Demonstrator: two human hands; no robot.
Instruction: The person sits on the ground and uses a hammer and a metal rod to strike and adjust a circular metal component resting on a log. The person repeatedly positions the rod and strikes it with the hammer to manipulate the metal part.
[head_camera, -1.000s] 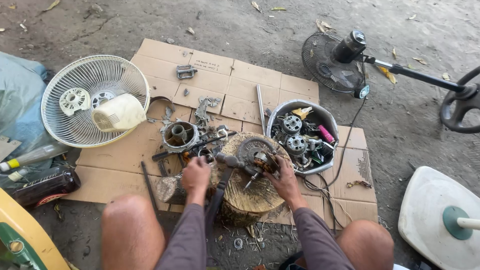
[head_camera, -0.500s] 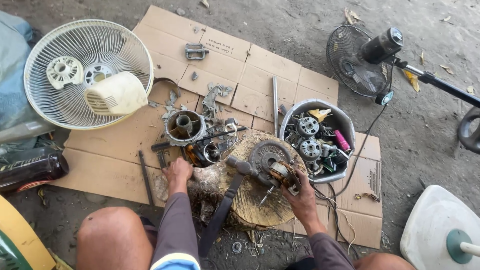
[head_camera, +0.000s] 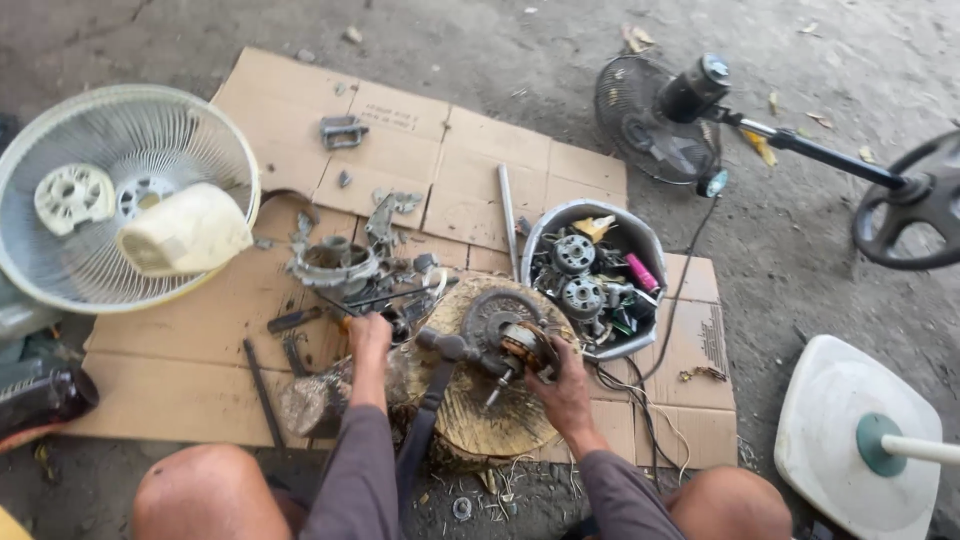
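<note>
The person squatted over a wood stump (head_camera: 480, 420) on the cardboard (head_camera: 480, 170). The right hand (head_camera: 560, 385) was closed around a fan motor (head_camera: 515, 340) lying on the stump's far side. The left hand (head_camera: 370, 335) was curled shut near the stump's left edge, among metal parts; what it held I could not tell. A bowl (head_camera: 640, 240) of motor parts stood just right of the motor, a white fan grille (head_camera: 130, 195) far left

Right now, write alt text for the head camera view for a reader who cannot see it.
A seated person's right hand grips a fan motor on a round wooden block, while the left hand reaches among metal parts on flattened cardboard. A white fan grille lies left, a bowl of parts right.
</note>
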